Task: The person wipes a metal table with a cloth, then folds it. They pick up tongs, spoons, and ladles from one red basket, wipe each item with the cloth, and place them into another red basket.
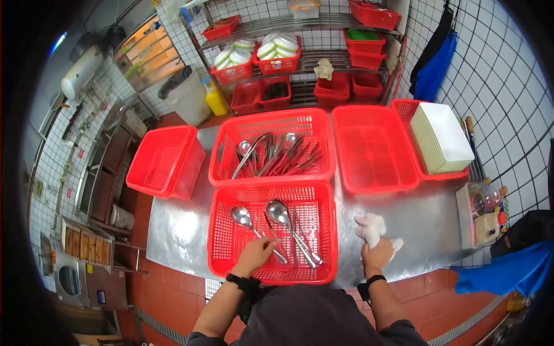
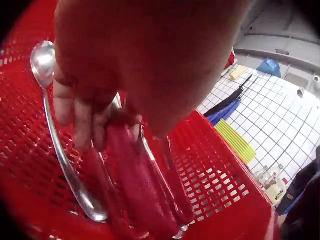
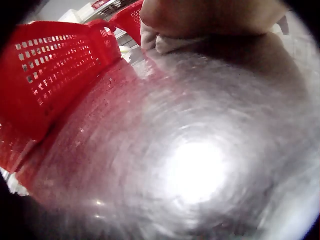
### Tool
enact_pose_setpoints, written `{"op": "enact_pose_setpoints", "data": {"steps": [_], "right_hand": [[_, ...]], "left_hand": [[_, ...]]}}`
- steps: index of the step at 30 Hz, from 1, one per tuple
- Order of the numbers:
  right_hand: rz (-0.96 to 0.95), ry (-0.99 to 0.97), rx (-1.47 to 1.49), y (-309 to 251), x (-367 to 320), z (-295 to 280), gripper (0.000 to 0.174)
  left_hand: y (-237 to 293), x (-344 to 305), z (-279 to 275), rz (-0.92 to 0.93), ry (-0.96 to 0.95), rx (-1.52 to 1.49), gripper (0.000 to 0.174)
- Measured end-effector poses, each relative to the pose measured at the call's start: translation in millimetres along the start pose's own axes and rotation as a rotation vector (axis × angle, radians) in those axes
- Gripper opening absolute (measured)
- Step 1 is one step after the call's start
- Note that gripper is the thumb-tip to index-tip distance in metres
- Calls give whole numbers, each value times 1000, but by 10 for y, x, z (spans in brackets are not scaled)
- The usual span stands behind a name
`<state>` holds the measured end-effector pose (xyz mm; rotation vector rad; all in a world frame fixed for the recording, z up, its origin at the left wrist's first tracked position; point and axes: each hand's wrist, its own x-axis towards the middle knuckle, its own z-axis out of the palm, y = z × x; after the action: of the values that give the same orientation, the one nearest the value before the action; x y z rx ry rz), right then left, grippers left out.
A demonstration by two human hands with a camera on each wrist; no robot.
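Observation:
My left hand (image 1: 255, 255) is inside the front red basket (image 1: 330, 230), fingers bent downward over the utensils. In the left wrist view its fingertips (image 2: 82, 137) are right at a broad steel piece reflecting red (image 2: 140, 185); I cannot tell whether they pinch it. A steel ladle (image 2: 44, 62) lies beside that hand. A second, larger ladle (image 1: 277, 211) and several slim metal utensils lie in the same basket. My right hand (image 1: 377, 254) grips a white cloth (image 1: 370, 226) on the steel table, right of the basket. In the right wrist view the cloth is mostly hidden.
Behind the front basket, another red basket (image 1: 271, 117) holds heaped cutlery and ladles. Stacked red baskets (image 1: 161, 158) stand left. A red tray (image 1: 375, 150) and stacked white-topped trays (image 1: 443, 132) are at back right. Bottles in a holder (image 1: 468, 222) edge the steel table (image 1: 427, 230).

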<state>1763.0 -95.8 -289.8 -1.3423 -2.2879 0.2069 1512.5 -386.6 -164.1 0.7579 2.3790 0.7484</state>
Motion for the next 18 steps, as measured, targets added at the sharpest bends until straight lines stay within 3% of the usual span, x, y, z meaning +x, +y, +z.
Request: {"op": "enact_pose_setpoints", "data": {"steps": [5,7,10,18], "right_hand": [[-17,3,-11,15,1,18,40],[-29,15,-17,-3,16,17,40],[-19,16,-22,-72,34,-62,39],[-6,4,-31,-78,29,-63,38]], "left_hand": [[-328,-158,-254,4,155,-185,27],[-382,-209,-418,41,279,-6,25],[-330,-320,-567,-5,265,47,26],[-509,-294,-340,-130,257,43,25]]}}
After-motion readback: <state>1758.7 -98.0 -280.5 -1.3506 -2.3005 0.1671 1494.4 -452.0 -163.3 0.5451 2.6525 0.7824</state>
